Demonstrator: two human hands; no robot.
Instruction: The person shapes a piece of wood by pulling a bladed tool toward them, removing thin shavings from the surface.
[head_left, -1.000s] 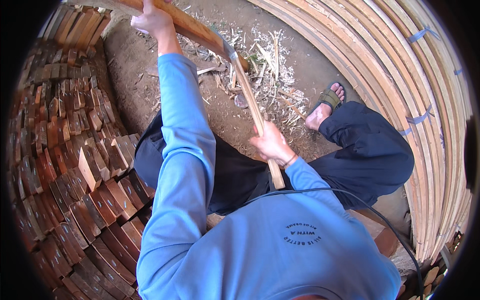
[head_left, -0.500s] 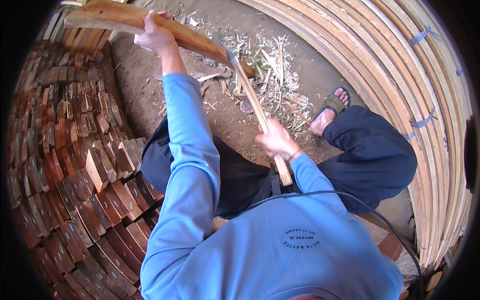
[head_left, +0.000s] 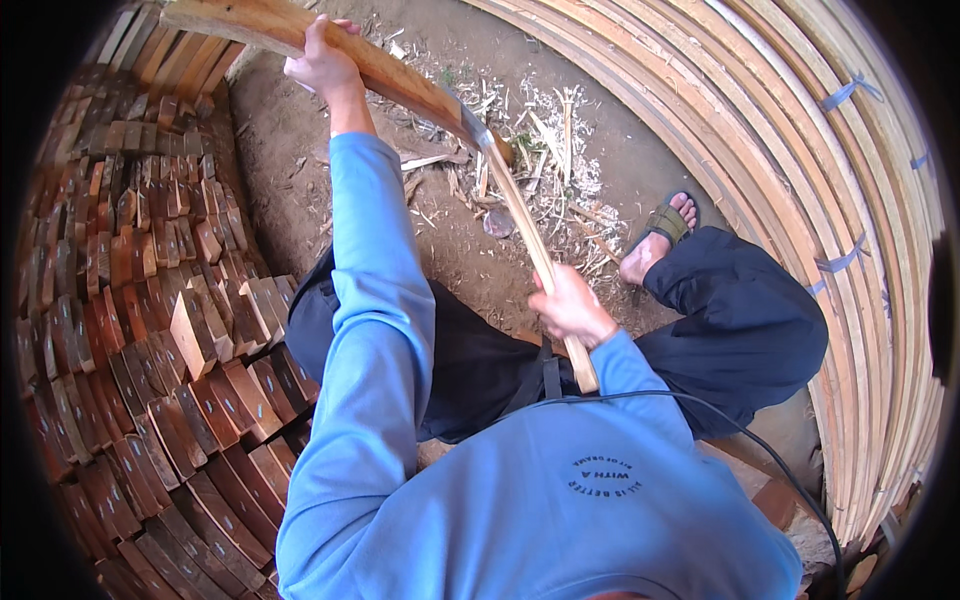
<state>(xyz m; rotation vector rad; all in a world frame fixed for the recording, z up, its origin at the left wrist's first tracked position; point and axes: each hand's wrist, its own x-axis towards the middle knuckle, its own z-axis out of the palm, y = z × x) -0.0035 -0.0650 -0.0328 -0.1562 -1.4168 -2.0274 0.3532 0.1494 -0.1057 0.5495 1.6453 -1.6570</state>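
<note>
My left hand grips a long, slightly curved wooden piece from above, fingers wrapped round its edge. The piece slants from the upper left down toward a litter of chips. My right hand is closed round the pale wooden handle of an axe, low down near its butt end. The axe's narrow grey metal head meets the side of the wooden piece near its lower end. Seen almost edge on, the exact shape of the blade cannot be made out.
Stacked dark wooden blocks fill the left side. Long bent planks, bound with blue ties, line the right. Shavings lie on the dirt ground. My sandalled foot is at right, and a black cable crosses my front.
The wooden piece, the axe and both hands have shifted slightly to the right and down in view. Both grips and the contact of metal on wood look the same.
</note>
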